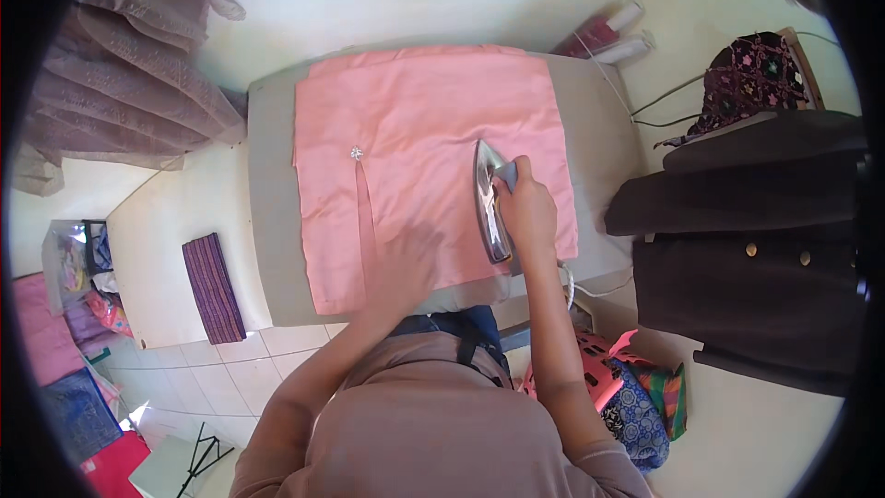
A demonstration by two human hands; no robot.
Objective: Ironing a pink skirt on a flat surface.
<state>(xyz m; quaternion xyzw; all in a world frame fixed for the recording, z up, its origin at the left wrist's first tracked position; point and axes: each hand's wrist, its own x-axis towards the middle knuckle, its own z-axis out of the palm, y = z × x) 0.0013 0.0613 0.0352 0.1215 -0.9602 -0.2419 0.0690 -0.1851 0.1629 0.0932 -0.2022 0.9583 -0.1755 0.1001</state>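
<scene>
A pink satin garment [433, 101] lies spread over the grey padded ironing surface [599, 138]. It has a slit on its left part, with a sparkling brooch-like ornament [357, 154] at the slit's top. My right hand [533, 212] is wrapped round the handle of an iron [487, 203], whose pointed tip faces away from me. The soleplate rests on the right half of the cloth, where faint creases show. My left hand [407, 263], blurred by motion, is over the near part of the garment right of the slit, its fingers stretched out and holding nothing.
A folded purple striped cloth [214, 288] lies on the pale surface at left. Dark garments with gold buttons [737, 258] hang at right. The iron's cord [570, 286] runs off the near right edge. A pink basket [595, 369] stands below; a curtain [138, 65] hangs far left.
</scene>
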